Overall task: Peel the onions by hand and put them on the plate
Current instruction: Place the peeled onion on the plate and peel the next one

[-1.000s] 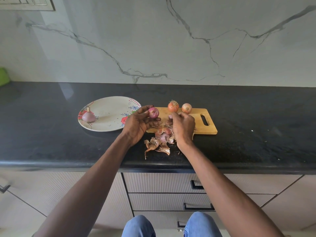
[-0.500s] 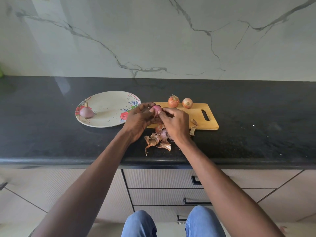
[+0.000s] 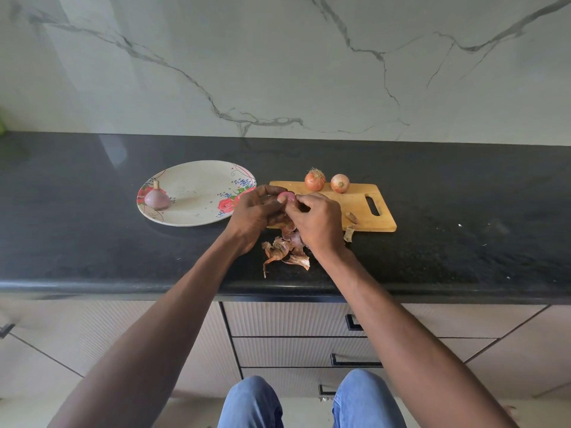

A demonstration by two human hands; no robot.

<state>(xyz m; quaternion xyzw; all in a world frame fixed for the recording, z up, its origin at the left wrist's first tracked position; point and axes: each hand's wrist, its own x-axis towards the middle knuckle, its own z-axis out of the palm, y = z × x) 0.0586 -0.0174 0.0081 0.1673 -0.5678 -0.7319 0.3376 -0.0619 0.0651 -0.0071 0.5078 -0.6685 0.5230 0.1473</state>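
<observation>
Onion in hand [image 3: 285, 196]: small, pinkish-purple, mostly stripped; held above the left end of the cutting board [image 3: 355, 208], at about 3 o'clock from the plate [image 3: 197, 211].
Left hand [image 3: 255, 211]: fingers curled round the onion from the left, cradling it.
Right hand [image 3: 318, 219]: fingertips pinched at the onion's right side, apparently on a scrap of skin; the contact itself is too small to confirm.
Peeled onion [image 3: 157, 197]: sits on the plate near its 9 o'clock rim, stem tip up.
Unpeeled onions: two on the board's far edge, one with a root tuft [image 3: 315, 180], and a smoother one [image 3: 340, 183] just beside it at its 3 o'clock.
Skins [image 3: 285, 250]: loose pile on the black counter [image 3: 92, 242] at 6 o'clock from the hands; two stray bits near the board's front right corner.
Step in hand (judgement): finishing the second onion's peel; one done, two untouched.
Next move (judgement): pull off the last skin, drop it on the pile, then the left hand carries the onion towards 9 o'clock and sets it on the plate beside the first. Light grip needed, since a bare onion is likely slick and may roll on the plate.
Writing/brands: none legible; plate shows only a printed rose pattern.
</observation>
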